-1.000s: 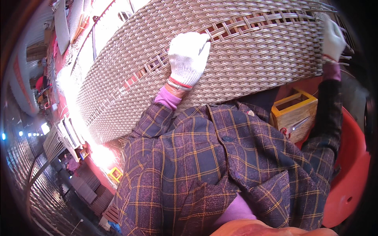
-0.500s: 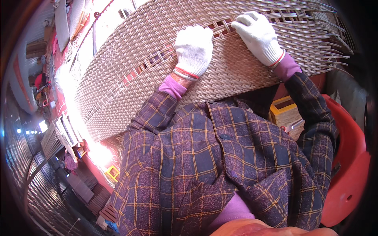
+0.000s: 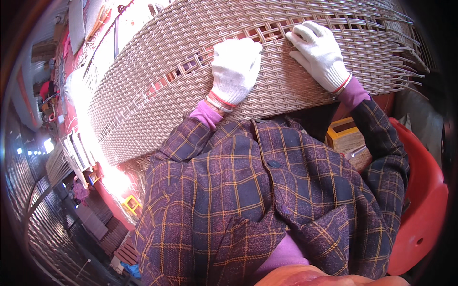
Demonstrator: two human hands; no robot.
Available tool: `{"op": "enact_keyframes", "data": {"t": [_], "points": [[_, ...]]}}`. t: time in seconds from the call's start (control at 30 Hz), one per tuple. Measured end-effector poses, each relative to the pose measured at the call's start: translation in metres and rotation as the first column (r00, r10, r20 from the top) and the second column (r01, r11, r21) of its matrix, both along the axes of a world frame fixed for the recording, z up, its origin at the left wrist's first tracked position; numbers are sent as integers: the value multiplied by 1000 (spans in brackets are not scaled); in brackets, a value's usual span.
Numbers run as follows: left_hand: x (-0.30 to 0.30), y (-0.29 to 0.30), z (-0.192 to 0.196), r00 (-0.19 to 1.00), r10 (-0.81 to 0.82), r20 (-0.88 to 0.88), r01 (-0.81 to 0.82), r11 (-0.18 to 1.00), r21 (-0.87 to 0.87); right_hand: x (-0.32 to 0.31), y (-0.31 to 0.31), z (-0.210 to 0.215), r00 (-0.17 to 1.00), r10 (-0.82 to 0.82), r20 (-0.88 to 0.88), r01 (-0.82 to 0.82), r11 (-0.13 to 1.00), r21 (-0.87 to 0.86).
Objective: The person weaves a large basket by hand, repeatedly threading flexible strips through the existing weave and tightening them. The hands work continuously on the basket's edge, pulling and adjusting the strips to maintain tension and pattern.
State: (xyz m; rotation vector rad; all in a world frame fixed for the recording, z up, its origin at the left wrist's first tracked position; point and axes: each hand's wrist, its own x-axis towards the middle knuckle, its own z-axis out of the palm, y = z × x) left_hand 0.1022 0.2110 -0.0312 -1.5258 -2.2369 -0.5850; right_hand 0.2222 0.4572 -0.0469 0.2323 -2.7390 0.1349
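Observation:
A large woven wicker panel (image 3: 291, 81) of glossy brown-beige strands lies across in front of me. A row of gaps (image 3: 181, 71) runs through its weave. Both hands wear white knitted gloves with red cuff edges. My left hand (image 3: 235, 69) is closed in a fist against the panel beside that row; its fingertips and anything in them are hidden. My right hand (image 3: 320, 55) is over the gaps farther right, its fingers bent and spread, the thumb apart from the forefinger. The fingertips touch or nearly touch the strands. Loose strand ends (image 3: 405, 76) stick out at the panel's right edge.
A red plastic chair (image 3: 420, 205) is at my right. Below the panel sits a wooden box with a yellow rim (image 3: 346, 131). To the left, a small yellow stool (image 3: 130, 205) stands on the reddish floor, near stacked pale slats (image 3: 78, 152). Bright glare hides part of the left side.
My right hand has shifted slightly right and down, and its thumb and forefinger have parted. My left hand has turned a little and moved slightly down, still closed.

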Motion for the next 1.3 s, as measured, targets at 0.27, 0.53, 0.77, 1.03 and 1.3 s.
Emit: {"op": "enact_keyframes", "data": {"t": [0.27,0.53,0.77,1.03,1.3], "points": [[23,2,-8,976,216,15,-207,952,-227,5,-21,-9,986,-131,107,126,991,45],[0,0,-17,994,110,18,-109,992,-69,-7,-19,-7,994,-7,-112,2,999,-42],[-24,19,-18,994,73,-75,-84,986,-147,-52,-14,-1,993,37,111,-46,996,81],[-26,15,-17,987,78,-142,-95,988,-118,-70,-12,-4,987,150,-56,-134,966,223],[13,-4,-21,991,116,71,-98,972,-213,-18,-24,-3,992,117,45,-116,993,-17]]}}
